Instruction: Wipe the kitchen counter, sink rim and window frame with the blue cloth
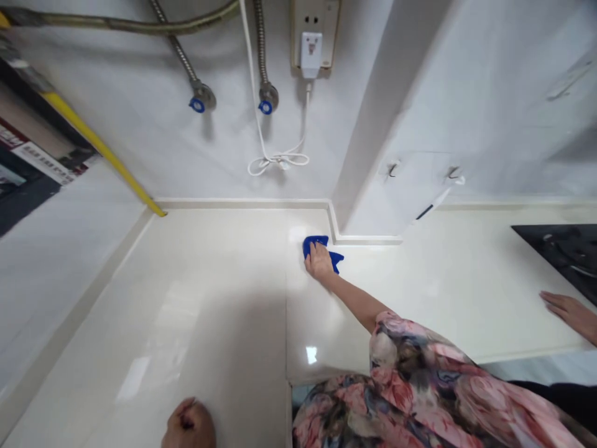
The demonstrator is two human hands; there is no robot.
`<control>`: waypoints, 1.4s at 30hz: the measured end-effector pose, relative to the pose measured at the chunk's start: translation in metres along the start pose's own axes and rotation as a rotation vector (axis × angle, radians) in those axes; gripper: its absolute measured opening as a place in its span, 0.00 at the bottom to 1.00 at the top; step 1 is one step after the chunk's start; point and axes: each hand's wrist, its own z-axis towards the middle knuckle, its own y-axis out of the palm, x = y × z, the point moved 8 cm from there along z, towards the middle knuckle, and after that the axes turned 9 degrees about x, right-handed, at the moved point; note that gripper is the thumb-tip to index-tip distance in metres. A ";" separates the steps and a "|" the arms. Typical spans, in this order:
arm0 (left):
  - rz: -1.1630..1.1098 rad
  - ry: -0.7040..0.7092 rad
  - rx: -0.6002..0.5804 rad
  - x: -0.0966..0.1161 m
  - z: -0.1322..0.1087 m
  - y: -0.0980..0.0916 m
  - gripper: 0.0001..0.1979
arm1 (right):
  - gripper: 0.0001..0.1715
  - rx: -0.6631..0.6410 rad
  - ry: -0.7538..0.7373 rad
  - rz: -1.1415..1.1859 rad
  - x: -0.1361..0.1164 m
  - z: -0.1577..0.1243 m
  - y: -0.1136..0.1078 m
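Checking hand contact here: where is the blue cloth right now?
In the head view, the blue cloth lies centre-frame on the cream countertop under a hand, by the wall corner's upstand.

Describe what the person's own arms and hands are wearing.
The right arm wears a loose pink floral sleeve, mottled with grey and dark blue, ending near the elbow. Below it, the forearm and right hand show no glove, watch or bracelet. The left hand is ungloved too; it sits at the frame's lower edge, and no sleeve shows on that side.
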 end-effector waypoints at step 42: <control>-0.100 -0.100 0.101 0.026 -0.027 -0.013 0.16 | 0.36 -0.493 -1.119 0.629 -0.163 -0.314 -0.062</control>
